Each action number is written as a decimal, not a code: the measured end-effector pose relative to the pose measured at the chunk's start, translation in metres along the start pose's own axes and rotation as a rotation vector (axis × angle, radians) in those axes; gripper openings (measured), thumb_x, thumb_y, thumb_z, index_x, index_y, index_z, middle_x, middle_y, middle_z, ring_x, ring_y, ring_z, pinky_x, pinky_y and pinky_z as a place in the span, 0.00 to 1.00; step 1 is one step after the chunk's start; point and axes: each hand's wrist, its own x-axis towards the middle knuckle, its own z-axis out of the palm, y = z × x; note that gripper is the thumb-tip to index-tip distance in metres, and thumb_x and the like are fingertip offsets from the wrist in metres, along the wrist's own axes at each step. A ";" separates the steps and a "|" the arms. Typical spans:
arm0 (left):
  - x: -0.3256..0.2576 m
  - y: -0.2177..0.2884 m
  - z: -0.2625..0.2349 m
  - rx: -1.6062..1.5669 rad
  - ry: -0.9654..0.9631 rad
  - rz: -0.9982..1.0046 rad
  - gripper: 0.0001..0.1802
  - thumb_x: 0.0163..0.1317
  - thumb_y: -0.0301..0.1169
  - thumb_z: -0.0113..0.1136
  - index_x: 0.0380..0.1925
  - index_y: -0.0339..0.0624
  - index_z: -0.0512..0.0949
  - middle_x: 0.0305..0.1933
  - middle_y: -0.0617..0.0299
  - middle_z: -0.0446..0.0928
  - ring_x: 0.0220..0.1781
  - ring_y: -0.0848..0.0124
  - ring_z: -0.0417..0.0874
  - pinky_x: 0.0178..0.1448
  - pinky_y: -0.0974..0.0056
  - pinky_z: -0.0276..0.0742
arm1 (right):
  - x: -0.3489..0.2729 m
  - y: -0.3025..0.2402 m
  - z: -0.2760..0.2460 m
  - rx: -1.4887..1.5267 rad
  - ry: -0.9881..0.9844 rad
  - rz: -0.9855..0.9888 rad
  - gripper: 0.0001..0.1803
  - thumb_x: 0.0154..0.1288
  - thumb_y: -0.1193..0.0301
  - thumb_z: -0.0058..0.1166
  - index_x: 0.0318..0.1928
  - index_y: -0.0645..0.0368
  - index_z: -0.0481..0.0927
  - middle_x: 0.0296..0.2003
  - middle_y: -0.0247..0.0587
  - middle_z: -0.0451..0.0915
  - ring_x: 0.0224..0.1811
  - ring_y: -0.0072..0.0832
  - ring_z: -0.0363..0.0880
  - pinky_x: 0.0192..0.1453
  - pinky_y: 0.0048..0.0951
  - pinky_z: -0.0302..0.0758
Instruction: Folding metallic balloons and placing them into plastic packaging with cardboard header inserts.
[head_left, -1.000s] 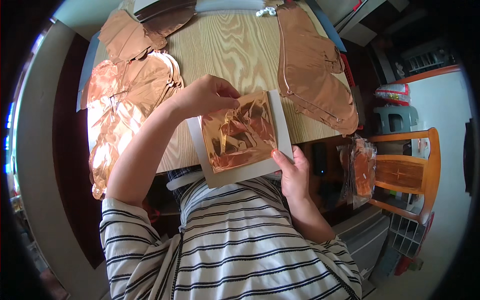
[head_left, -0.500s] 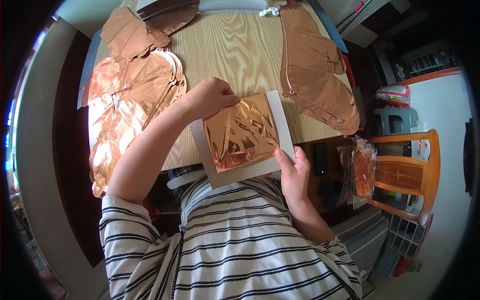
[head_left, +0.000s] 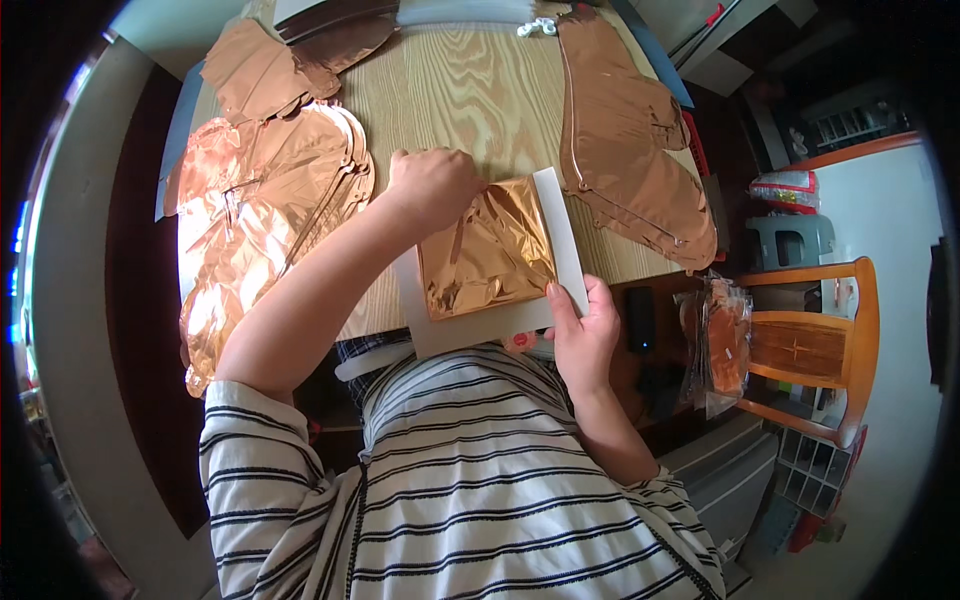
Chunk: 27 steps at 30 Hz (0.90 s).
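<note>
A folded, shiny copper-coloured foil piece (head_left: 490, 255) lies on a stiff light-grey card (head_left: 562, 225), tilted at the table's near edge. My right hand (head_left: 586, 335) grips the card's lower right side, thumb on top by the foil's corner. At the top left of the foil my left hand (head_left: 436, 187) is closed, its knuckles up; the fingertips are mostly hidden but seem to pinch the foil's upper edge. Left of my left forearm spreads a pile of flat copper foil balloons (head_left: 270, 200). Another stack of flat foil balloons (head_left: 630, 140) rests on the right.
The wood-grain table (head_left: 465, 100) carries more copper foil (head_left: 255, 70) at the far left and small white clips (head_left: 537, 27) at the back. A wooden chair (head_left: 805, 350) stands to the right, with clear-bagged copper pieces (head_left: 722, 340) beside it. Behind it is a grey stool (head_left: 795, 240).
My left hand has moved slightly right and turned so its knuckles cover the foil's upper corner. The card and foil have shifted a little up, away from me, with my right hand.
</note>
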 end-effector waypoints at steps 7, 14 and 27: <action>-0.016 0.003 0.030 0.214 0.526 0.218 0.13 0.55 0.42 0.67 0.31 0.46 0.81 0.31 0.62 0.80 0.40 0.62 0.84 0.53 0.53 0.68 | 0.009 0.009 0.005 -0.080 0.023 -0.075 0.22 0.70 0.73 0.62 0.61 0.62 0.71 0.43 0.51 0.86 0.37 0.32 0.87 0.42 0.34 0.83; -0.067 0.023 0.028 0.120 0.424 0.196 0.32 0.58 0.54 0.66 0.52 0.39 0.79 0.54 0.52 0.79 0.59 0.55 0.79 0.68 0.43 0.66 | 0.014 -0.001 0.010 -0.154 0.033 -0.135 0.25 0.68 0.73 0.61 0.63 0.61 0.69 0.47 0.59 0.84 0.47 0.49 0.87 0.49 0.42 0.82; -0.068 0.009 0.066 0.050 0.508 0.229 0.45 0.66 0.59 0.53 0.67 0.29 0.67 0.73 0.37 0.66 0.77 0.41 0.62 0.79 0.38 0.51 | 0.046 -0.052 0.024 -0.612 -0.171 -0.866 0.26 0.68 0.66 0.60 0.64 0.63 0.74 0.61 0.51 0.76 0.66 0.52 0.70 0.70 0.53 0.62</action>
